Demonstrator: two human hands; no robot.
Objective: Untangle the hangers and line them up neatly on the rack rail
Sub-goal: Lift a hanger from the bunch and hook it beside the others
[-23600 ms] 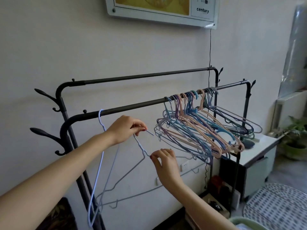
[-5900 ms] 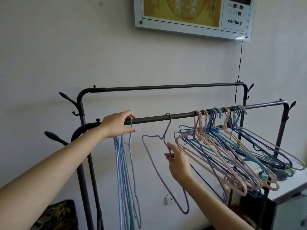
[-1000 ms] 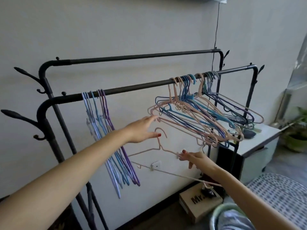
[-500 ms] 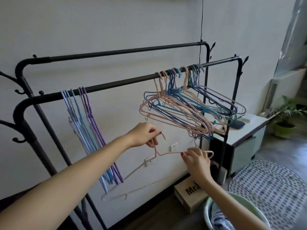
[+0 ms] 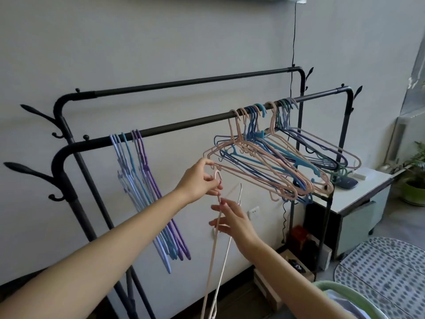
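Half a second back: pink hanger (image 5: 215,245) lying nearly flat between the hands, low under the tangle (image 5: 276,155). Now swung upright, hanging long and edge-on, bottom out of frame. Left hand (image 5: 200,180) pinching the neck just under the small curved hook, fingers curled round it, close beside the tangle's lowest pink arm. Right hand (image 5: 232,221) no longer gripping the shoulder: fingers straight and spread, resting against the thin wire below the neck. Hanger well below the rail (image 5: 184,125), not yet hung.

Thin, coated wire, matte pink, narrow and triangular. Tangle of pink, blue and purple hangers fanned and interlocked at the rail's right end. Sorted group (image 5: 147,194) of pale blue, teal and purple hangers at the left, close together, slanting down. Rail a dark round metal tube with bent corners; curved pegs on the left post.
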